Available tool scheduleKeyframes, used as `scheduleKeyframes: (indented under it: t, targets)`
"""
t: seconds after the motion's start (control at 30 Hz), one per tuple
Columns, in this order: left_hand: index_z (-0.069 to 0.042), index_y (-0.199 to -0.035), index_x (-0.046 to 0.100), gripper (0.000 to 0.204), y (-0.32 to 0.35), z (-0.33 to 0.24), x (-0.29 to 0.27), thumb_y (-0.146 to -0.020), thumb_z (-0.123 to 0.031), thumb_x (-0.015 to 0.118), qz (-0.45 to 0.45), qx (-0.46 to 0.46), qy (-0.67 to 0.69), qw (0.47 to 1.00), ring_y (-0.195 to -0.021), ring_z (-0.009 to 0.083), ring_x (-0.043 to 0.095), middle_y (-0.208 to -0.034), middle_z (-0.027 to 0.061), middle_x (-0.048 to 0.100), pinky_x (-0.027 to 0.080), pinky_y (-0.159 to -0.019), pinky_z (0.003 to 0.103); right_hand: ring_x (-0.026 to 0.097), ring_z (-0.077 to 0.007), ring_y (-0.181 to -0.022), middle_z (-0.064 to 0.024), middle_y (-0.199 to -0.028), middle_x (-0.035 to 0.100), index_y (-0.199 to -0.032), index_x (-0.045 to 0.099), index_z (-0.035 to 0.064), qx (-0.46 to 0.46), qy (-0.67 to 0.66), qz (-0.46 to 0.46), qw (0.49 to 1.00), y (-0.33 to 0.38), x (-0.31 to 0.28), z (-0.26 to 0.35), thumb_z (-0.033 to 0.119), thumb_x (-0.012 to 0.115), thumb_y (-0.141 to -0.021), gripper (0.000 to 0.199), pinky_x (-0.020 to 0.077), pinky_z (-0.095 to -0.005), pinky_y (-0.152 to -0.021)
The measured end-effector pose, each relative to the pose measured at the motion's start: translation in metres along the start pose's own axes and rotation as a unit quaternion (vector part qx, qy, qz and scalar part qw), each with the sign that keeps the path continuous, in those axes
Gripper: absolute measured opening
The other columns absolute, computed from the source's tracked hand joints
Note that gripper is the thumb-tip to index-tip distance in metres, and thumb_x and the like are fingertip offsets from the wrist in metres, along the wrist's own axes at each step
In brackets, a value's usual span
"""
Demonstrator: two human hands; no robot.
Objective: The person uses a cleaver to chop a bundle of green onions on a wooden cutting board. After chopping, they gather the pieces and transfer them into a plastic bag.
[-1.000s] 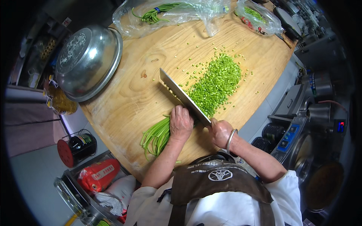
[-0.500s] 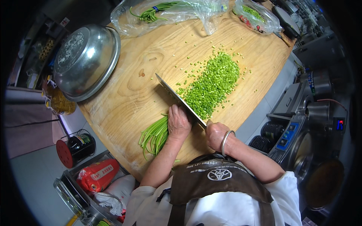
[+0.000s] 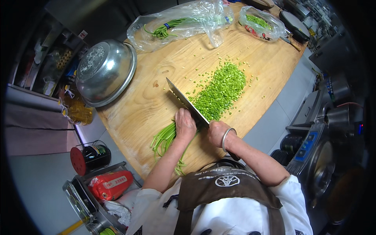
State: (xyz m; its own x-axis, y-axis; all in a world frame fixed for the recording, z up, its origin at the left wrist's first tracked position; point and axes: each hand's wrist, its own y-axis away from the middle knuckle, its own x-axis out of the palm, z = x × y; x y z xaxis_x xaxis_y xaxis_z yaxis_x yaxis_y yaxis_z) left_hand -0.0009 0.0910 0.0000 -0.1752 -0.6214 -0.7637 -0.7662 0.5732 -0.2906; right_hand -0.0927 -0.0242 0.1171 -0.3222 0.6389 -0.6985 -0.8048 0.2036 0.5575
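Right hand (image 3: 218, 133) was closed round the handle of a cleaver (image 3: 187, 101), fist at the near end, blade on edge and slanting away to the far left. Left hand (image 3: 185, 123) was curled over green stalks (image 3: 163, 137), gripping them against the table (image 3: 127, 123). Left fingertips sat just beside the blade; couldn't tell if they touched it. Stalks fanned out left of the left hand, a few trailing beneath the forearm toward the apron (image 3: 227, 188).

Chopped pile (image 3: 221, 92) lay on the table on the blade's other side, long heap running away to the far right, loose bits scattered round it. Bangle (image 3: 226, 140) was on the right wrist.

Far end of table: clear bag (image 3: 196, 30) with more stalks in it, banded in blue; smaller bag (image 3: 258, 24) to its right with chopped green inside. Metal bowl (image 3: 102, 70) rested upside down at the table's left edge. Red pack (image 3: 111, 185) was below, left of the table.
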Motion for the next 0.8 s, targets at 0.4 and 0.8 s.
scheduleKeyframes:
  t: [0.4, 0.8]
  targets:
    - [0.011, -0.117, 0.038, 0.078, 0.018, -0.019, -0.034, -0.062, -0.03, 0.073, 0.138, 0.073, -0.115, 0.981, -0.108, 0.0367, 0.039, -0.115, 0.0241, 0.042, 0.027, -0.096, 0.047, 0.061, -0.0383, -0.082, -0.0259, -0.084, 0.061, -0.086, 0.057, -0.0043, -0.024, 0.0, -0.027, 0.999, 0.001, 0.007, -0.005, 0.008, 0.049, -0.076, 0.018, 0.0487, -0.0429, -0.073]
    - [0.011, -0.115, 0.041, 0.067, 0.002, -0.021, 0.002, -0.07, -0.03, 0.068, 0.122, 0.071, -0.185, 0.973, -0.106, 0.0326, 0.04, -0.113, 0.0205, 0.043, 0.032, -0.089, 0.043, 0.06, -0.0392, -0.066, -0.0234, -0.069, 0.06, -0.079, 0.055, -0.001, -0.072, 0.029, -0.095, 0.992, -0.011, -0.005, -0.044, 0.01, 0.05, -0.076, 0.013, 0.0485, -0.0457, -0.062]
